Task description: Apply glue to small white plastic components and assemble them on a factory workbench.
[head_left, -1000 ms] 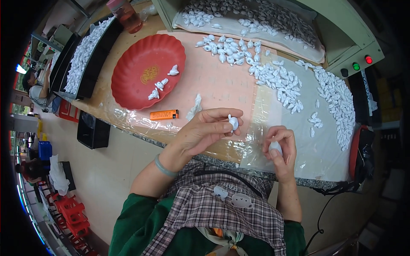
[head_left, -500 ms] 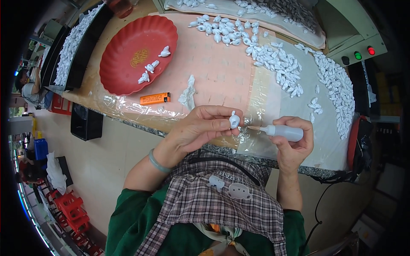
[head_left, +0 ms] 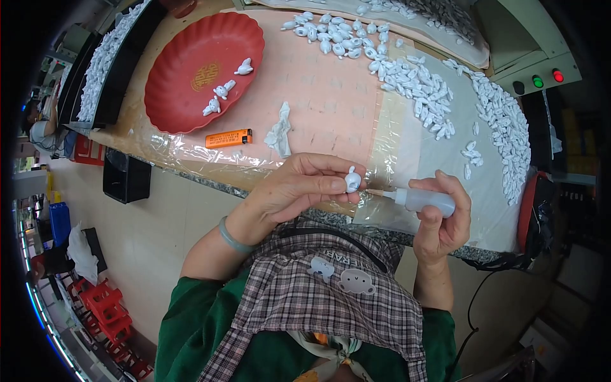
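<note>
Between the thumb and fingers of my left hand (head_left: 299, 186) is a small white figurine head (head_left: 352, 181), with a thin projection standing up from its top. My right hand (head_left: 444, 219) grips a translucent squeeze bottle (head_left: 428, 201) lying almost level. Its narrow tip points left at the head, close to it; whether they touch cannot be made out. Past my hands lie a crumpled white tissue (head_left: 278, 130) and an orange lighter (head_left: 228, 138). A red scalloped plate (head_left: 172, 83) holds several white figurines (head_left: 221, 90) along its right side.
White head pieces (head_left: 337, 37) and elongated white pieces (head_left: 417, 86) are heaped across the far table. More parts fill a black tray (head_left: 121, 89) at the left. A machine housing with lit green and red buttons (head_left: 548, 79) stands far right. A black bin (head_left: 126, 176) sits below the left edge.
My right fingers have loosened and lifted slightly off the bottle's upper side. The bottle has tilted a little, its base lower. The left hand keeps the head in nearly the same place.
</note>
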Demonstrator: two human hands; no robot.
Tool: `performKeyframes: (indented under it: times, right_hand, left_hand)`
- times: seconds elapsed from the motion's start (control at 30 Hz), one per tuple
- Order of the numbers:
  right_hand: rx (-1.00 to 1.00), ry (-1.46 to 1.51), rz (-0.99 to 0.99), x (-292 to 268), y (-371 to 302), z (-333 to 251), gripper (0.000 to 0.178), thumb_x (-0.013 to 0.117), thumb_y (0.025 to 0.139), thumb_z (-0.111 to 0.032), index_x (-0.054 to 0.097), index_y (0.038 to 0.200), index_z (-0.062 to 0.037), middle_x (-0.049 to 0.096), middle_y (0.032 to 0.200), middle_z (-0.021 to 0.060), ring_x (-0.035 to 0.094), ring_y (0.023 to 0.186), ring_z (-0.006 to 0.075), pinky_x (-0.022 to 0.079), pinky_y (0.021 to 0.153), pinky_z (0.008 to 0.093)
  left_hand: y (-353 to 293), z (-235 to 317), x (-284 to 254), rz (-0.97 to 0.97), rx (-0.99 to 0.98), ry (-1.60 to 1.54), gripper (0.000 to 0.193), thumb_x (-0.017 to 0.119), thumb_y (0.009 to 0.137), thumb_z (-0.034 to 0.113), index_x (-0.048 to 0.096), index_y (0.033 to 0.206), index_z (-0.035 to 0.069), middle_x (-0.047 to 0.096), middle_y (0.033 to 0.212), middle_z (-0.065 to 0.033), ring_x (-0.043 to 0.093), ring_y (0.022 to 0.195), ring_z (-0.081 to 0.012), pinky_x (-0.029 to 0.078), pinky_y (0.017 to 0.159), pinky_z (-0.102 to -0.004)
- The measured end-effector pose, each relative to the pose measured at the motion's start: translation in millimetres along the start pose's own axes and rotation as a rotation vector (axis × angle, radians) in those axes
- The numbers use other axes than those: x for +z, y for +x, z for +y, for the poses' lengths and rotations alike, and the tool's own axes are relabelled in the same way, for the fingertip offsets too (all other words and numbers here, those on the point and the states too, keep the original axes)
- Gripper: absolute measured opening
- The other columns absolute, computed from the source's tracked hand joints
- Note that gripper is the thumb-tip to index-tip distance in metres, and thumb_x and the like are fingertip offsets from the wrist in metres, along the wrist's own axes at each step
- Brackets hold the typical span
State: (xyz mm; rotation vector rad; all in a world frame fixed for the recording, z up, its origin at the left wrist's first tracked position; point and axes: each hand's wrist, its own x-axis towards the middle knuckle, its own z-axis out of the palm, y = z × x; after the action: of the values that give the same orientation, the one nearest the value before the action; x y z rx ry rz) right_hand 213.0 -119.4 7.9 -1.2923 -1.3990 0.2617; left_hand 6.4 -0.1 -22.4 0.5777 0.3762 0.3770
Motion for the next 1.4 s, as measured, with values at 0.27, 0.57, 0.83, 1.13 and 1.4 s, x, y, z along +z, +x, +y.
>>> performKeyframes:
  times: [0.27, 0.57, 0.83, 1.13, 1.4]
  right_hand:
    - [-0.017, -0.010, -0.030, -1.5, 0.5, 0.2, 0.045, 0.056, 0.094, -0.032, 0.050, 0.120, 0.0033, 0.067, 0.088, 0.0158, 0.052, 0.062, 0.0083, 0.040, 0.055, 0.0191]
    - [-0.019, -0.026, -0.091, -2.9, 4.1, -2.0, 0.043, 0.057, 0.094, -0.029, 0.050, 0.118, 0.0053, 0.067, 0.087, 0.0182, 0.065, 0.080, 0.0213, 0.050, 0.073, 0.0290]
    - [-0.014, 0.012, -0.083, -2.9, 2.7, 5.3, 0.042, 0.057, 0.094, -0.030, 0.050, 0.118, 0.0039, 0.067, 0.088, 0.0167, 0.052, 0.061, 0.0084, 0.041, 0.055, 0.0197]
    - [-0.004, 0.031, -0.061, -2.8, 0.5, 5.2, 0.042, 0.057, 0.094, -0.032, 0.051, 0.117, 0.0033, 0.067, 0.088, 0.0165, 0.050, 0.058, 0.0070, 0.039, 0.052, 0.0184]
    - [-0.114, -0.047, -0.053, -3.4, -3.5, 6.1, 0.042, 0.058, 0.093, -0.030, 0.050, 0.116, 0.0049, 0.066, 0.088, 0.0198, 0.060, 0.066, 0.0159, 0.047, 0.059, 0.0232]
  left_hand:
    - [2.1, -0.7, 0.3, -0.013, 0.013, 0.014, 0.033, 0.062, 0.088, 0.004, 0.057, 0.119, -0.007, 0.067, 0.099, -0.0167, 0.067, 0.089, -0.0185, 0.054, 0.083, -0.0264]
    - [2.2, -1.8, -4.5, -0.007, -0.010, 0.020, 0.034, 0.062, 0.086, 0.001, 0.057, 0.118, -0.007, 0.065, 0.107, -0.0206, 0.067, 0.090, -0.0225, 0.053, 0.088, -0.0341]
    - [3.6, -4.1, -0.4, -0.016, -0.019, 0.045, 0.032, 0.063, 0.086, 0.004, 0.057, 0.116, -0.007, 0.065, 0.106, -0.0189, 0.067, 0.092, -0.0237, 0.055, 0.087, -0.0339]
    - [4.8, -2.6, 3.7, -0.051, -0.048, 0.020, 0.027, 0.064, 0.085, 0.003, 0.056, 0.109, -0.006, 0.064, 0.102, -0.0200, 0.068, 0.093, -0.0272, 0.059, 0.079, -0.0290]
    - [5.5, -6.3, 0.9, -0.077, -0.032, -0.014, 0.025, 0.068, 0.083, 0.006, 0.056, 0.102, -0.004, 0.063, 0.102, -0.0193, 0.068, 0.090, -0.0267, 0.060, 0.076, -0.0280]
